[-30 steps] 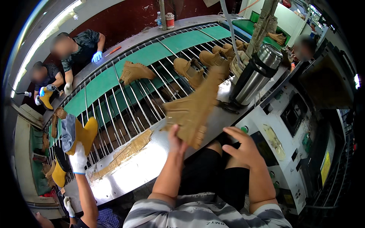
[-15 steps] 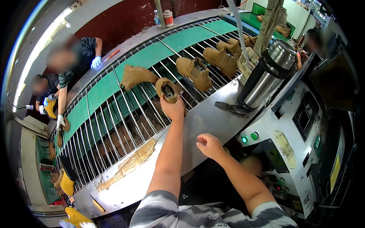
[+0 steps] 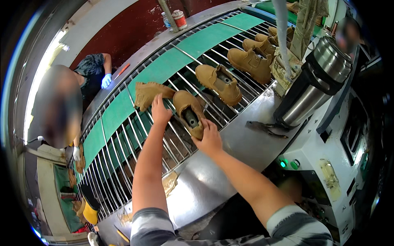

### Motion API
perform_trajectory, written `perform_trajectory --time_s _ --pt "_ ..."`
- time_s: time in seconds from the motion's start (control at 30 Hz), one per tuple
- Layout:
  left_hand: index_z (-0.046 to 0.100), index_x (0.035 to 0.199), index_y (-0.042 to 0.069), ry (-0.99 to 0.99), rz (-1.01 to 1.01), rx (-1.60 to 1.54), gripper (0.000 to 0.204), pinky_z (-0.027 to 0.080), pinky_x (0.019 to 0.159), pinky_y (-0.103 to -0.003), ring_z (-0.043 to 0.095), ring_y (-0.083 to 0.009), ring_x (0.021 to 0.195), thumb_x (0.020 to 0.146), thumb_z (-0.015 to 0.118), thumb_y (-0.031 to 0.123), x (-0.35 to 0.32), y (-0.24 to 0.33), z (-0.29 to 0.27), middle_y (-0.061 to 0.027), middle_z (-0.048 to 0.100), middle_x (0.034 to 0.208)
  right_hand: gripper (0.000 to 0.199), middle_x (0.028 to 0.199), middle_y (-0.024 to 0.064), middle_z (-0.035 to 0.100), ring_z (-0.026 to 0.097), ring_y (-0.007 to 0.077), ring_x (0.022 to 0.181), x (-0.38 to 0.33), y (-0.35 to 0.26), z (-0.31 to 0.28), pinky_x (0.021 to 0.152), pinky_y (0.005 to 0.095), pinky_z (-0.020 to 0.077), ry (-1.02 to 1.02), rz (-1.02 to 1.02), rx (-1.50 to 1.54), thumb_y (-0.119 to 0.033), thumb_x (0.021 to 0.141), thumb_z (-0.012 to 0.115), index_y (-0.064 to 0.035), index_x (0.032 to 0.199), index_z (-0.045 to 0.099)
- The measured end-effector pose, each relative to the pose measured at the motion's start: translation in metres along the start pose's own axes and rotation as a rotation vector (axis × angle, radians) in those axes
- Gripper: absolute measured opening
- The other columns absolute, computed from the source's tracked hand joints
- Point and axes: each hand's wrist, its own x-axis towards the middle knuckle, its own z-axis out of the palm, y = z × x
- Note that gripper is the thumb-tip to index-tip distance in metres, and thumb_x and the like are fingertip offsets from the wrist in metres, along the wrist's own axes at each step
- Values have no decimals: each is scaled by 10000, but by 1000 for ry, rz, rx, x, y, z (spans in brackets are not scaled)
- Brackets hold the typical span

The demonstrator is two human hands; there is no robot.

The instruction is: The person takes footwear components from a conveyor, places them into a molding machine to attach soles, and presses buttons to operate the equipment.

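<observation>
A tan boot upper on a last [image 3: 188,112] rests on the wire racks of the conveyor [image 3: 123,139]. My left hand [image 3: 159,111] holds its far, toe-side edge, and my right hand [image 3: 209,137] grips its near end. Just beyond my left hand lies another tan boot upper [image 3: 148,93]. More tan boots [image 3: 219,83] [image 3: 250,63] ride further right on the same racks.
A steel machine cylinder [image 3: 314,82] stands at the right above a metal table [image 3: 221,172], with pliers [image 3: 266,128] beside it and a grey control box with green lights [image 3: 287,164]. Across the conveyor a person in blue gloves [image 3: 106,80] works; another person stands at the left.
The view has moved in closer. My right hand has come up from the metal table onto the boot, joining my left hand, which held it alone half a second ago.
</observation>
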Motion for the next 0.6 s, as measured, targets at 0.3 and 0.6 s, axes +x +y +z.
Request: perform_trajectory --time_s 0.3,0.6 --pt "569 1126 180 -529 339 918 269 425 946 -454 556 -264 1113 861 591 140 109 1 51 -63 598 1110 724 1371 110 468 426 265 1301 -1 7 -7 1037 385 390 -45 -50 -6 -267 747 731 -51 1362 415" --pt "563 1120 99 -147 348 599 471 507 813 -443 609 -294 1027 713 751 245 59 -17 -95 -112 631 1109 773 1371 153 452 415 325 1299 8 2 -10 1055 442 352 -79 -6 -28 -261 758 711 -30 1397 343"
